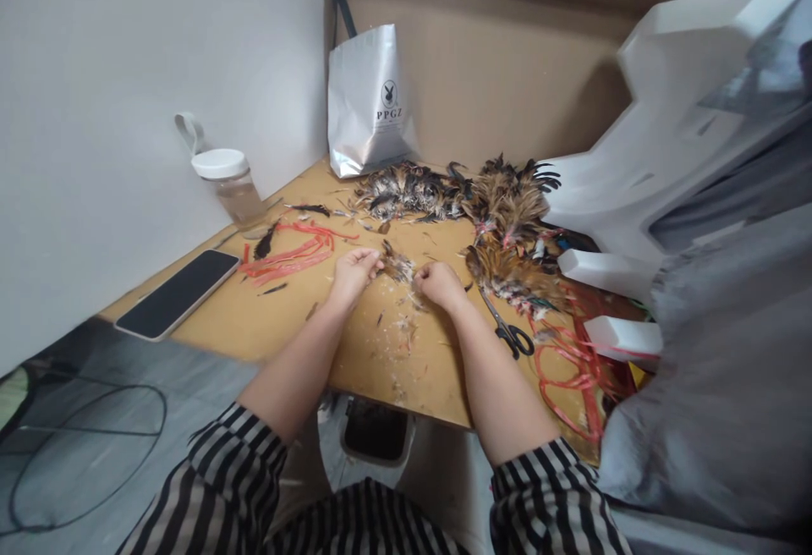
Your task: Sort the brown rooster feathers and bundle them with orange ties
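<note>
A small bunch of brown and white feathers (398, 268) lies on the table between my hands. My left hand (356, 274) is at its left edge, thumb and fingers pinched on a dark feather. At its right edge my right hand (441, 286) is closed, knuckles up; what its fingertips hold, if anything, is hidden. Beyond them lies a heap of dark and white feathers (412, 189). Tan feather bundles (507, 200) and a brown feather bundle (517, 274) sit to the right. Black-handled scissors (512, 337) rest beside my right forearm.
Pink plastic strips (295, 252) lie left, and a red string tangle (580, 369) lies right. A phone (181, 293) and a lidded bottle (232, 187) stand along the left side. A silver bag (368, 102) leans at the back. White fan-shaped plastic (609, 132) borders the right.
</note>
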{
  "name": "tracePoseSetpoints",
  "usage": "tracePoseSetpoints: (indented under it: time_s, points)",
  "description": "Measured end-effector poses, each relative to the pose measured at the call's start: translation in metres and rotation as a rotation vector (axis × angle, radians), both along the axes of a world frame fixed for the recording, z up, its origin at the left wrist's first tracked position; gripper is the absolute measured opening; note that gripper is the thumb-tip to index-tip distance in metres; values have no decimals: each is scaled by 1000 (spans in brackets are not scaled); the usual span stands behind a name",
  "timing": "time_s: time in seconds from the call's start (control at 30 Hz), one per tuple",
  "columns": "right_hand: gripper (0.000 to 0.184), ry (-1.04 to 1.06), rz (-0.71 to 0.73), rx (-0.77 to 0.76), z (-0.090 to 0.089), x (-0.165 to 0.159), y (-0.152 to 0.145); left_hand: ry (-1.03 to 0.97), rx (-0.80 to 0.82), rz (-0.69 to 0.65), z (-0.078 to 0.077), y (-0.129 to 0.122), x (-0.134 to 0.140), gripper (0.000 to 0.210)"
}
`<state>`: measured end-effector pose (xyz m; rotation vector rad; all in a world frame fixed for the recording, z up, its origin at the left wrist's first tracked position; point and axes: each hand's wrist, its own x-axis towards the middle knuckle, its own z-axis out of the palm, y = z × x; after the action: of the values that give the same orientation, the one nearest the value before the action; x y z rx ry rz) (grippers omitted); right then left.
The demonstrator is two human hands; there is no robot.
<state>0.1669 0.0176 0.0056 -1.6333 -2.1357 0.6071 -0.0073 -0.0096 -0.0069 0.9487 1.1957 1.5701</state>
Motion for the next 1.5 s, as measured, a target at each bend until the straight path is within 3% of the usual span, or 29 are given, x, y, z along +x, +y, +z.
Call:
tracePoseSetpoints:
  time_s: [0.13,0.23,0.43,0.57,0.67,0.83,1.0,1.1,1.17,1.23,1.37,1.5]
  points:
    - [14,375,94,-255,4,8,-1,19,-27,-51,0,-3,3,25]
    - [17,459,126,-374,7,11,-2,34,-52,-86,1,-4,5,27]
    - [27,430,27,-315,4,13,2,88,-55,-85,0,-3,5,26]
    - [30,311,158,-297,5,13,1,96,-48,-78,-1,-2,5,25]
    - [31,99,257,-257,13,9,-7,107,-34,-73,-2,-2,6,25]
    - [25,-300,198,-121,29,-5,-26,188,-1,-70,-2,-4,9,23]
    - [12,-369,203,-117,30,-5,-27,444,207,-161,-12,-3,9,25]
    - [8,-216,326,-234,31,9,-19,566,196,-188,-21,-2,7,26]
    - [10,56,447,-366,33,21,-15,660,164,-186,-25,0,6,24]
    - [14,368,467,-442,35,30,-11,737,147,-164,-27,0,5,22]
    - [22,821,269,-450,26,28,-6,704,220,-28,-22,1,5,19]
    - [27,1021,76,-525,8,8,-1,413,168,1,-11,-1,8,22]
